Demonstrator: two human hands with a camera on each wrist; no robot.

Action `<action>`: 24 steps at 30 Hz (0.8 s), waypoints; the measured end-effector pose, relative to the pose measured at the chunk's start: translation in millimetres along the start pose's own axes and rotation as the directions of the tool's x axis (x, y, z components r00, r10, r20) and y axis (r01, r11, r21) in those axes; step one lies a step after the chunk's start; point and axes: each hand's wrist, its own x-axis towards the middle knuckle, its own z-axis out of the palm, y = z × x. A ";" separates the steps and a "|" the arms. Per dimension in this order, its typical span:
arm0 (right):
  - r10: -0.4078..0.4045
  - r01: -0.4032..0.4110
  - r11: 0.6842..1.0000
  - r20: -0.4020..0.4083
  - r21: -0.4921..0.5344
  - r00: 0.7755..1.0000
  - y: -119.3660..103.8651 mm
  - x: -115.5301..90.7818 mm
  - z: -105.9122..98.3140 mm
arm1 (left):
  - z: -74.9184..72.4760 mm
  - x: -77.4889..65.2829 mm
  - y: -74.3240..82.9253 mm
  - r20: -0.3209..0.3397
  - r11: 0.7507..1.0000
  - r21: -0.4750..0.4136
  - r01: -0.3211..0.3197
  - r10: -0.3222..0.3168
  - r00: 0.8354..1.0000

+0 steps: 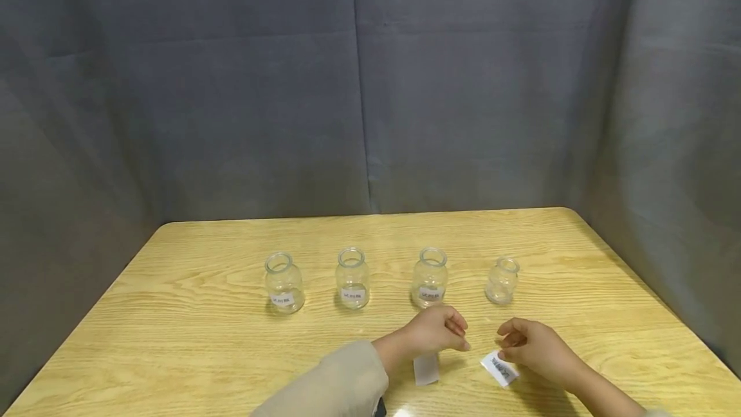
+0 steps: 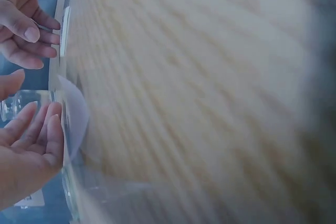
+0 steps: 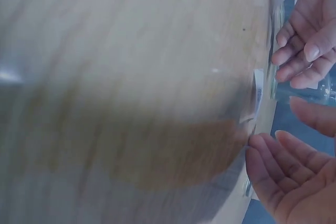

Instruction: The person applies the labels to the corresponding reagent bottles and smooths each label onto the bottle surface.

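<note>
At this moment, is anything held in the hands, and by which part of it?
Nothing is held: the left hand and right hand both have thumb and fingers apart.

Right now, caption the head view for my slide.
Left hand and right hand near a loose white printed label, before four clear glass jars, three labelled, on a yellow wood-grain table.

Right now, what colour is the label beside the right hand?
The label is white with dark printed characters; the head view shows it best.

Smooth clear glass jars
</note>
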 end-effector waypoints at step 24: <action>0.171 -0.204 0.939 -0.138 -0.278 0.976 -10.5 -2.8 14.5 | 23.4 10.3 8.0 0.065 0.994 -0.077 0.083 -0.078 0.995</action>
